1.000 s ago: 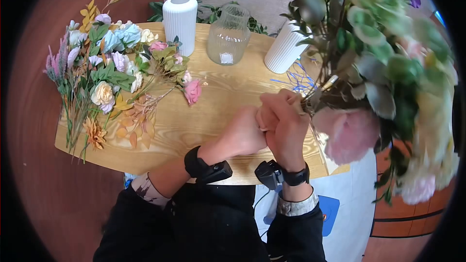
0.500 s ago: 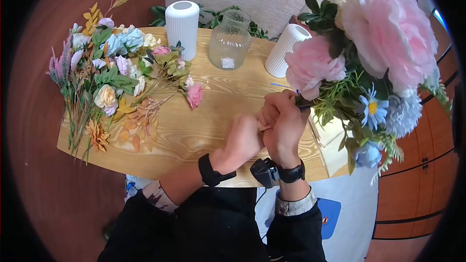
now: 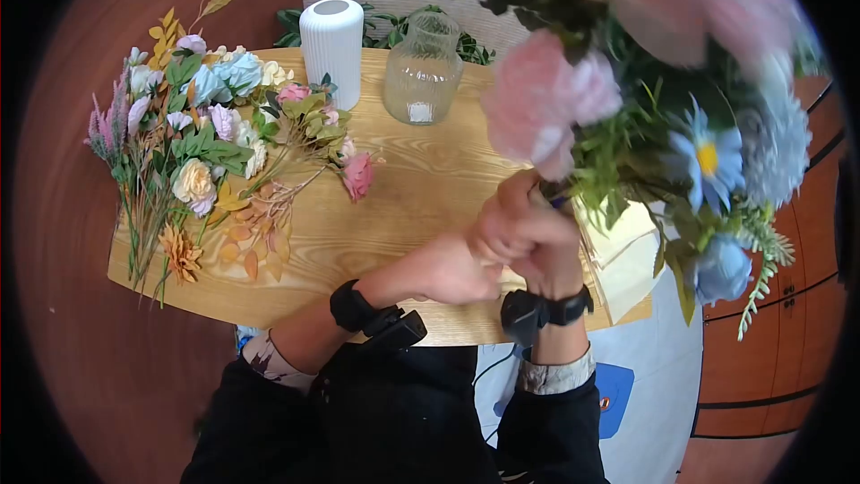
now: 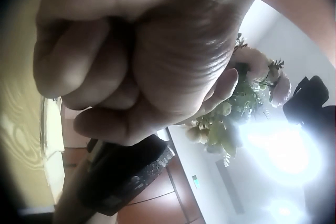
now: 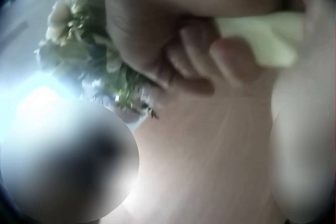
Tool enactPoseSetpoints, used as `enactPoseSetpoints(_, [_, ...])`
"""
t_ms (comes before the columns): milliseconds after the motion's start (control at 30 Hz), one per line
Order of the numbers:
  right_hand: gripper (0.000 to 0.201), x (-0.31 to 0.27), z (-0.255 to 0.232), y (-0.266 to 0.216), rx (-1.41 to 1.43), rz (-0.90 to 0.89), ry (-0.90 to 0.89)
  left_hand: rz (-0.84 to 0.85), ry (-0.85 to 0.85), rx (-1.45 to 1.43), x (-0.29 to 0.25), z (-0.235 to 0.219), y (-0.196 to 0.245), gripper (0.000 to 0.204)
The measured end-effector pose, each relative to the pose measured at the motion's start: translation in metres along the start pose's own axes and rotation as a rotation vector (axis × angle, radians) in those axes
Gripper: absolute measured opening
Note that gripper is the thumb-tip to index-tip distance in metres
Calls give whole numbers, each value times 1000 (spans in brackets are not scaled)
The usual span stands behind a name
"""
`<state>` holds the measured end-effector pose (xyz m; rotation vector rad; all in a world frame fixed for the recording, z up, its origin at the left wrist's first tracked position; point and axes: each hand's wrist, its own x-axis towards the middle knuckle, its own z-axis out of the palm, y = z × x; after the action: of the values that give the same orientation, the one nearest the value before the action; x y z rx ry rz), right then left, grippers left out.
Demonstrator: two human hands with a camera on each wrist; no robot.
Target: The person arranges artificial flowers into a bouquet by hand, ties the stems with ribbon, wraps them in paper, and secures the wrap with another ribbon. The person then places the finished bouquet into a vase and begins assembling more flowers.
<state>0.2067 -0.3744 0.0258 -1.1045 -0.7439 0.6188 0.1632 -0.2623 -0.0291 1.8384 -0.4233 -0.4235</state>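
Observation:
In the head view my right hand [image 3: 528, 229] grips the stems of a large artificial bouquet [image 3: 551, 103], close below its blooms. The bouquet leans to the right, with pink roses, a blue daisy [image 3: 707, 159] and trailing greenery. A bit of blue shows at the stems beside my fingers. My left hand [image 3: 457, 269] is curled against the heel of the right, around the lower stem end, which the hands hide. Close up in the left wrist view, the left fingers [image 4: 89, 66] are folded into the palm. The right wrist view is blurred, with the bouquet [image 5: 86, 40] behind the hands.
Loose artificial flowers [image 3: 193, 181] lie across the left of the wooden table [image 3: 412, 188]. A white ribbed vase [image 3: 332, 52] and a clear glass vase [image 3: 423, 72] stand at the back. Pale sheets of paper [image 3: 627, 260] lie at the right edge, under the bouquet.
The bouquet has turned in my hands, bringing pink roses and the blue daisy to the front, and has shifted up and left lately. It now hides the second white vase.

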Motion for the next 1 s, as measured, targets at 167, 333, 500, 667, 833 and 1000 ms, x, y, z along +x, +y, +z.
enactPoseSetpoints(167, [20, 10, 26, 0, -378, -134, 539, 253, 707, -46, 10, 14, 1, 16])
enactPoseSetpoints(333, [18, 18, 25, 9, -154, -236, 649, 202, 853, 236, 11, 7, 5, 16])
enactPoseSetpoints(500, [25, 13, 14, -12, 109, -92, 329, 397, 821, 26, 26, 8, -10, 11])
enactPoseSetpoints(667, [28, 16, 10, -9, 106, -35, 226, 192, 720, 17, 11, 11, 1, 9])
enactPoseSetpoints(833, [26, 8, 18, -15, 18, -61, 385, 248, 431, 67, -21, -7, 10, 26])
enactPoseSetpoints(1000, [26, 10, 18, -13, -279, -138, 415, 328, 665, 200, -33, -2, 21, 25])
